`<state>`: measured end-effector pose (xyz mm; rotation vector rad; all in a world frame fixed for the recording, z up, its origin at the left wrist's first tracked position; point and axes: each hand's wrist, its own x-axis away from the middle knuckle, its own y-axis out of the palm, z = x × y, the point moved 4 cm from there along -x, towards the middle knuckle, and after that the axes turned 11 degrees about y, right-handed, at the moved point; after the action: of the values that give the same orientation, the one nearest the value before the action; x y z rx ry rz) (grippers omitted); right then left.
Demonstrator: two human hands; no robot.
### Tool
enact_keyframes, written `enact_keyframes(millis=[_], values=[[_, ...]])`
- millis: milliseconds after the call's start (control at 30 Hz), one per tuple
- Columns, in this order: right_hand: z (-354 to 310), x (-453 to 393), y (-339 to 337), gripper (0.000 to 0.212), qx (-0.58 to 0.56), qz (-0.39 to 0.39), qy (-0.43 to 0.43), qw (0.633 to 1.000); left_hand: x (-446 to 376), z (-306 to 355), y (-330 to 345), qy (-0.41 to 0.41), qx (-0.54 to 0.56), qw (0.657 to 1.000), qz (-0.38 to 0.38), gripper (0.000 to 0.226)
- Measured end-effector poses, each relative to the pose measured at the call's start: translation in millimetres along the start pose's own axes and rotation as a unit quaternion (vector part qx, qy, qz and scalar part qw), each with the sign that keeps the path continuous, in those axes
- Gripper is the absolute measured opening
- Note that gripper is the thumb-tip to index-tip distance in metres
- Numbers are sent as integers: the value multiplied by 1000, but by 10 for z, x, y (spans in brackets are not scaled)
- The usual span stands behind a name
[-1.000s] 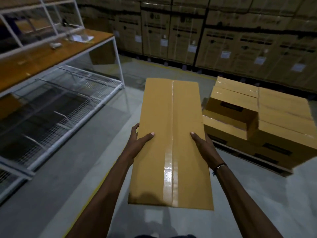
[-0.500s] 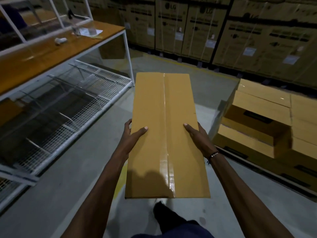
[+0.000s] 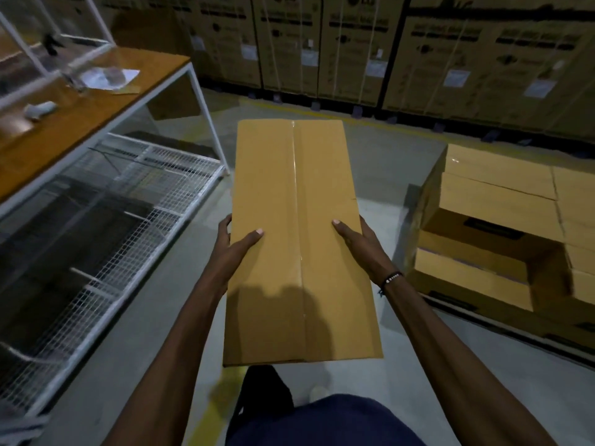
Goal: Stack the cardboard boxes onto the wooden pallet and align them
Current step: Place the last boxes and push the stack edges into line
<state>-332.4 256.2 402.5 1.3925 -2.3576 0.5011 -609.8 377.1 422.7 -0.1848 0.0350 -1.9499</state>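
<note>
Far left: white-framed workbench (image 3: 96,101) with orange-brown top, papers (image 3: 109,77) and a small white object (image 3: 40,109) lying on it; white wire-mesh shelf (image 3: 135,214) beneath, near floor level. Centre: long taped cardboard box (image 3: 296,239) held level in the air over the grey floor (image 3: 399,175), long axis pointing away from the person. Left hand (image 3: 236,249) grips its left edge, thumb on top, fingers wrapped round the side. Right hand (image 3: 357,243) grips the right edge the same way, thumb on top; beaded bracelet (image 3: 391,279) at the wrist. Right: stacked cardboard boxes (image 3: 495,201) in tiers, apart from the carried box; wooden pallet (image 3: 502,323) edge dimly visible below. Back wall: row of tall printed cartons (image 3: 354,49)
</note>
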Motion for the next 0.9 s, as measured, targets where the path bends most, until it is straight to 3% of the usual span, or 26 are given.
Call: enact_keyframes(millis=[167, 467, 633, 767, 900], values=[[-189, -664, -152, 76, -41, 56, 10, 998, -1046, 75, 280, 20, -28, 998, -61, 90], [-641, -1696, -374, 46, -147, 205, 15, 967, -3060, 326, 992, 28, -44, 972, -230, 84], [-814, -1842, -575, 42, -213, 287, 16, 934, -3840, 562, 1611, 46, -80, 939, -331, 87], [-731, -1839, -868, 65, -248, 364, 34, 897, -4134, 705, 2272, 46, -81, 908, -409, 84], [-684, -1797, -1175, 47, -286, 413, 38, 864, -4294, 764, 2993, 48, -80, 867, -489, 85]])
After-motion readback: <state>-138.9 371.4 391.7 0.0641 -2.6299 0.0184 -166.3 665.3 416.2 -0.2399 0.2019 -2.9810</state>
